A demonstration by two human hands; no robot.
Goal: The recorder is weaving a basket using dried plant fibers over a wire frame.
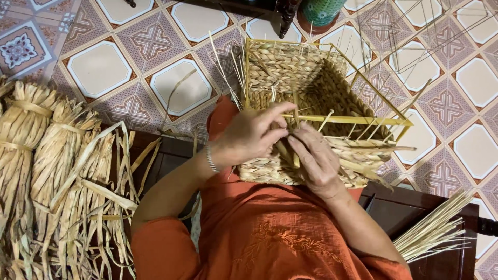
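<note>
Hands at work on a half-woven basket point(311, 98) — a yellow wire frame with braided straw walls, tilted on the person's lap in orange cloth, its open mouth turned toward the tiled floor point(104, 67). Left hand point(249, 137) lies over the near wall, fingers curled narrow and pinching a pale straw strand point(295, 111) that stands up just beside the frame's top rail. Right hand point(316, 161) sits just below and touching it, fingers bent against the woven edge, pressing the same strand or one next to it; which one, cannot tell. A bracelet shows on the left wrist.

Around: tied bundles of dried straw point(36, 140) and loose strips lie heaped along the left end of the dark bench point(441, 218). A sheaf of thin pale sticks point(436, 228) rests at the right end, tips past the edge. More bare wire frames point(415, 31) stand on the floor beyond the basket, near a green pot point(321, 10).

Risks, as judged: the strand looks dry and thin — a sharp bend at the rail could crack it. Uneven pull from the two hands could leave a gap in the row or a loose weave. The basket rests only on the lap, so a hard tug might tip it off toward the floor. Stray upright stakes could snag a finger.
</note>
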